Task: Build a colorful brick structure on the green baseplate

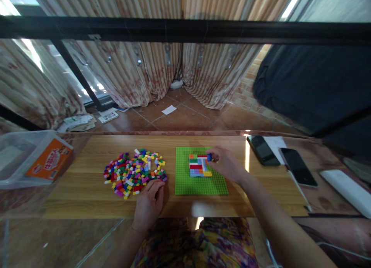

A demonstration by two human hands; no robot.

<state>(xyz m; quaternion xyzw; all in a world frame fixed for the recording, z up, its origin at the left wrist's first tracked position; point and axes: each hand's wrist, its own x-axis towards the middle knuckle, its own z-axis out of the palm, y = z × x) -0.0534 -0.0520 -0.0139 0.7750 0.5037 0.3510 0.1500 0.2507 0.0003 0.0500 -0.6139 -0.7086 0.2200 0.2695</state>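
A green studded baseplate (182,187) lies on the wooden board, carrying a low block of colourful bricks (196,167) in red, white, blue, green, orange and yellow. At that block's upper right corner, my right hand (224,163) pinches a dark blue brick (209,157); whether the brick is pressed down or just above, I cannot tell. To the left spreads a loose heap of small toy bricks (133,174) in many colours. My left hand (149,201) rests at the heap's lower right edge, its fingers curled closed; what they hold, if anything, is hidden.
A clear plastic tub (17,175) with an orange label stands at the far left. On the right lie a black phone (263,150), another dark phone (298,166), a white paper (274,146) and a long white object (348,189). A dark rail (185,30) crosses before the curtains.
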